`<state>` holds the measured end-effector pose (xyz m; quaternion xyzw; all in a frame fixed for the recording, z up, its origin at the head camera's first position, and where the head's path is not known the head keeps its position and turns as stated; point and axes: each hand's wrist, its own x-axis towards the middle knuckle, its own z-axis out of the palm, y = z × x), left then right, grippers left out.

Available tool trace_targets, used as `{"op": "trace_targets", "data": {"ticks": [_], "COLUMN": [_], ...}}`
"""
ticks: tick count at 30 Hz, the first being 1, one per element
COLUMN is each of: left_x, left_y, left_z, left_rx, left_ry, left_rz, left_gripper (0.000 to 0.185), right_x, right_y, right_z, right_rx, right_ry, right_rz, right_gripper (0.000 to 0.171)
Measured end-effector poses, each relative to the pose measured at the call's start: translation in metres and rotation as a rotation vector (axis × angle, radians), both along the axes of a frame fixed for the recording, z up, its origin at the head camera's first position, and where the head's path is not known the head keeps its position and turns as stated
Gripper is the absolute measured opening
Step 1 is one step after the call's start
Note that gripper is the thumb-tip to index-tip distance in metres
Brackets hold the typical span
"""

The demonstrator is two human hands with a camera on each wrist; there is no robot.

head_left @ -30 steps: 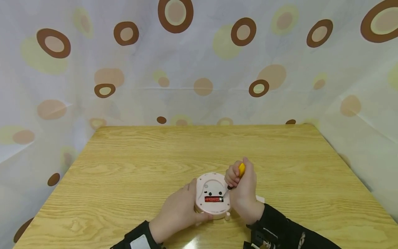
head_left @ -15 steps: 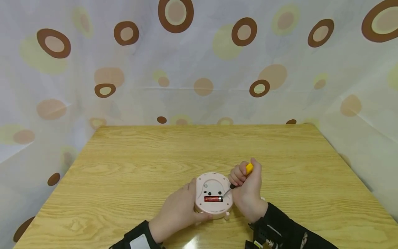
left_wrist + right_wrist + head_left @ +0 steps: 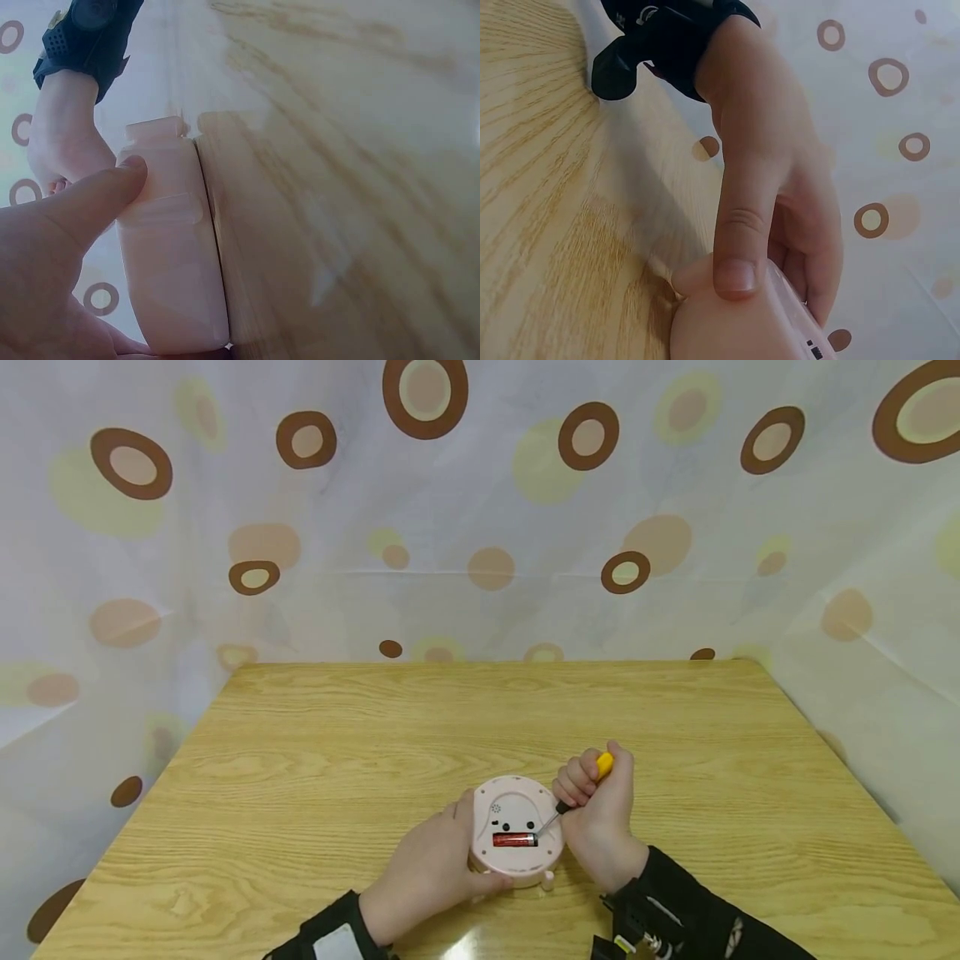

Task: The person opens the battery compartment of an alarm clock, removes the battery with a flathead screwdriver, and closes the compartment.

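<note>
Nearest the person, a black band with a pale patch (image 3: 337,933) wraps the left wrist, and a black sleeve (image 3: 712,917) covers the right forearm, with strapped-on gear at the cuff. The left hand (image 3: 429,868) has a firm grip on a round, pale pink device (image 3: 517,815), its thumb along the near side and its fingers round the left side. The device lies flat on the worktop (image 3: 360,735), near its front edge, with a small foot (image 3: 547,880) sticking out on the near side. A red battery (image 3: 513,840) lies crosswise in its slot on the upper face, below two dark round spots. The right hand (image 3: 600,817), just beside the device, grips a screwdriver (image 3: 563,807) with a yellow end; its shaft slants down to the battery's right end, where contact is too small to tell. Beyond the wood-grained worktop hangs a pale backdrop (image 3: 480,510) with brown, peach and yellowish rounds.
</note>
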<state>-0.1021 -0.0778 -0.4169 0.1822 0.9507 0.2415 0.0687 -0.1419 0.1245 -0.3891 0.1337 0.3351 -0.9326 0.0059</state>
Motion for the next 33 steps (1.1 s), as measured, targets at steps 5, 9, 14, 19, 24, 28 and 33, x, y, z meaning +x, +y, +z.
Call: {"op": "trace_targets", "data": {"ticks": [5,9,14,19,24,28,33], "left_x": [0.000,0.000,0.000,0.000,0.000,-0.001,-0.001], "left_y": [0.001,0.001,0.001,0.000,0.001,0.002,0.002], "left_z": [0.000,0.000,0.000,0.000,0.000,0.000,0.001], "left_rx": [-0.001,0.000,0.004,0.003,-0.008,-0.016,-0.018], "left_ry": [0.009,0.011,0.004,-0.002,-0.011,-0.016,-0.002], "left_rz": [0.001,0.004,0.005,0.004,0.007,0.010,0.011], "left_gripper": [0.115,0.115,0.114,0.114,0.116,0.118,0.117], "right_x": [-0.001,-0.003,-0.002,0.000,-0.001,-0.001,0.000], "right_y": [0.000,0.000,0.000,-0.001,-0.003,-0.005,-0.003], "right_z": [0.002,0.005,0.007,0.010,0.015,0.018,0.018], "right_rx": [-0.001,-0.005,-0.018,-0.030,-0.035,-0.013,-0.015], "right_ry": [-0.022,-0.019,0.000,0.027,0.057,0.067,0.064], "right_rz": [-0.010,-0.007,0.008,0.023,0.039,0.043,0.045], "right_gripper": [0.061,0.061,0.061,0.061,0.062,0.063,0.063]}}
